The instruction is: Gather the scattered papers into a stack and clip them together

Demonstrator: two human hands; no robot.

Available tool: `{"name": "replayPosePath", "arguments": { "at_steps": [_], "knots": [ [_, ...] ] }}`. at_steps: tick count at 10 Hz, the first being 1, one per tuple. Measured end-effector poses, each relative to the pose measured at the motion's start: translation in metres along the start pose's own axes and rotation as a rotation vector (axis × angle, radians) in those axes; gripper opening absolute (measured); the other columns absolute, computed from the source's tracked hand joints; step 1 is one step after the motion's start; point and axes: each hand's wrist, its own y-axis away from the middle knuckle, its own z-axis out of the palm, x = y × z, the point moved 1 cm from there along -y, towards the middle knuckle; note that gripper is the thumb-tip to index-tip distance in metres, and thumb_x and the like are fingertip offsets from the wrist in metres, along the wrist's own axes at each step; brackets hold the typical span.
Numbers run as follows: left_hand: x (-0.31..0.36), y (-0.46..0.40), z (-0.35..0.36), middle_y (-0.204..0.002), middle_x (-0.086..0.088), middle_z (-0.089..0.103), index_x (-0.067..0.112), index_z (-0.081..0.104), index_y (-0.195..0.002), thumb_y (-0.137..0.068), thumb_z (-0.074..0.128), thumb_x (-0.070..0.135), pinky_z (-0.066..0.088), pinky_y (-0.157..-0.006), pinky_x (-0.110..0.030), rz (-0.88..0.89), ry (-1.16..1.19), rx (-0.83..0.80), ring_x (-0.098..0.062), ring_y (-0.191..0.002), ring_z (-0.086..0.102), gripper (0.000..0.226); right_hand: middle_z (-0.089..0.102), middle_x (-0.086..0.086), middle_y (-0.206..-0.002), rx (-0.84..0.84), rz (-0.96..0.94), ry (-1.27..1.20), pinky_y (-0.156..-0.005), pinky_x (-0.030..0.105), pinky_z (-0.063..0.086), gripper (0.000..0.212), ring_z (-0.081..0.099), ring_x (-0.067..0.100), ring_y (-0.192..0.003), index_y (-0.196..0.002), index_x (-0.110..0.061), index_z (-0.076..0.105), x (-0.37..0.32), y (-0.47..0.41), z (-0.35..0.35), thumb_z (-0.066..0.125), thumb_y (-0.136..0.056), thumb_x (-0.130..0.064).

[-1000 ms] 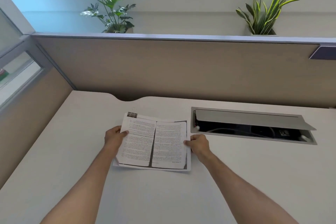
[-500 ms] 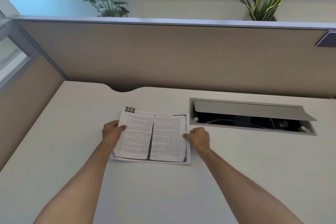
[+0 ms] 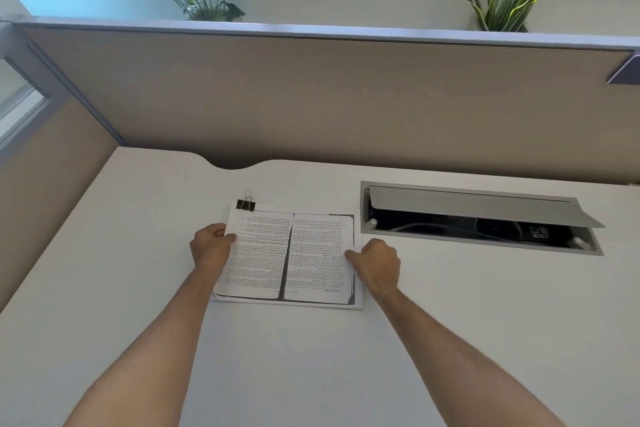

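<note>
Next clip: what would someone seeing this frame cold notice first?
Two bare forearms reach in to a stack of printed papers at mid-desk, the left hand gripping its left edge and the right hand its right edge. A black binder clip sits on the stack's far left corner. To the right, an open cable hatch is set into the desk, and two plants stand behind the partition.

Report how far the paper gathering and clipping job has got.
Done: the white printed papers lie in one stack, a black binder clip on its far-left corner. In hand: left hand and right hand grip the stack's sides. Left: apparently only letting go.
</note>
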Motion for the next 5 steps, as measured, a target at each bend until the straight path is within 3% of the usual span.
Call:
{"name": "replayPosePath", "arguments": {
  "at_steps": [3, 5],
  "knots": [
    [-0.005, 0.007, 0.001, -0.120, -0.011, 0.067, 0.008, 0.065, -0.120, -0.081, 0.070, 0.006, 0.043, -0.091, -0.028, -0.051, -0.002, 0.044, -0.029, -0.108, 0.062, 0.040, 0.057, -0.003, -0.064, -0.018, -0.006, 0.027, -0.050, 0.027, 0.033, 0.046, 0.054, 0.018, -0.059, -0.073, -0.010, 0.057, 0.001, 0.002, -0.004, 0.069, -0.075, -0.054],
    [-0.001, 0.027, 0.002, -0.129, -0.013, 0.062, 0.011, 0.061, -0.126, -0.087, 0.063, 0.013, 0.047, -0.102, -0.042, 0.058, -0.139, 0.082, -0.034, -0.114, 0.060, 0.039, 0.062, -0.004, -0.080, 0.072, -0.025, -0.056, -0.068, 0.028, 0.037, 0.046, 0.055, 0.020, -0.076, -0.088, -0.014, 0.064, 0.007, 0.012, -0.016, 0.064, -0.079, -0.060]
  ]
}}
